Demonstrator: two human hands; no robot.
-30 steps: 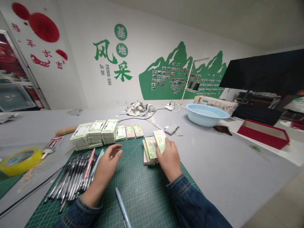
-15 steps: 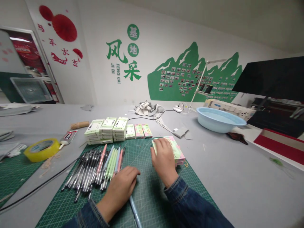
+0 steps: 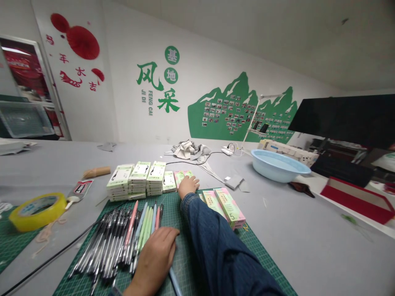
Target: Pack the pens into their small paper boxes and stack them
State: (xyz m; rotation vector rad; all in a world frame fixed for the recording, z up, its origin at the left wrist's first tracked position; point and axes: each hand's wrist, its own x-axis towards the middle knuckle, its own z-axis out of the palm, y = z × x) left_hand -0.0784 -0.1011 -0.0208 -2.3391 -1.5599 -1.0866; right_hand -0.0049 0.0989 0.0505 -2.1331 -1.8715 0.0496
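My right hand (image 3: 189, 186) reaches far forward, fingers spread over the small pink-and-green boxes (image 3: 179, 177) at the back edge of the cutting mat (image 3: 259, 255). Whether it grips one is hidden. Behind that forearm, more pink-and-green boxes (image 3: 230, 205) stand piled on the mat's right side, partly covered by the sleeve. My left hand (image 3: 157, 255) lies palm down on the mat, fingers stretched out, nearest to the pens. A light-blue pen (image 3: 175, 283) pokes out beneath it. Beside it on the left are many clear, black-tipped pens (image 3: 105, 242) with several pink, green and blue ones.
Stacks of white-and-green boxes (image 3: 140, 176) stand behind the pens. At left lie a yellow tape roll (image 3: 38, 209), a glue tube (image 3: 80, 190) and a black cable (image 3: 61, 257). A light-blue basin (image 3: 279, 166) sits back right, with crumpled cloth (image 3: 188, 151) near the wall.
My right hand has left the pink-and-green pile and moved forward and left to the small boxes behind the mat. My left hand stays beside the pens. The camera view has shifted slightly.
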